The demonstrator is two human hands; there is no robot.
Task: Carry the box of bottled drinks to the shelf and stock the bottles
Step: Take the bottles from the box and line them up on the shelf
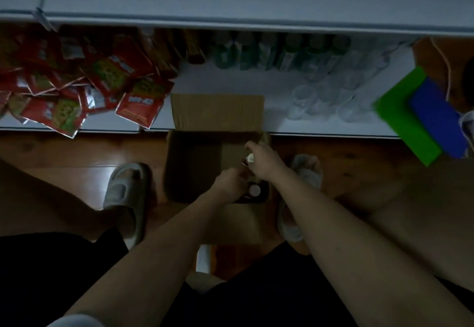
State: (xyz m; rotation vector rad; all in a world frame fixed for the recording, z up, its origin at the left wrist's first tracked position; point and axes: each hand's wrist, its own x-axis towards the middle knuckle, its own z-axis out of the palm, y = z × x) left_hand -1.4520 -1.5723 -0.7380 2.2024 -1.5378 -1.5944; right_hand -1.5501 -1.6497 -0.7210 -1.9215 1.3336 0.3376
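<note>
An open cardboard box [195, 167] stands on the wooden floor against the low white shelf [230, 83], its far flap resting on the shelf edge. Both my hands reach into its right side. My right hand [264, 160] is closed around the top of a dark bottle, a pale cap [250, 157] showing at my fingers. My left hand [230, 181] is curled just below it, beside another dark bottle with a light cap [255, 190]; its grip is hidden in the dim light. The left part of the box looks empty.
On the shelf stand green bottles [256, 54] at the back and clear bottles [328, 95] to the right. Red snack packets [77, 83] are piled at the left. Green [400, 116] and blue [441, 124] boards lean at the right. My slippered feet [125, 188] flank the box.
</note>
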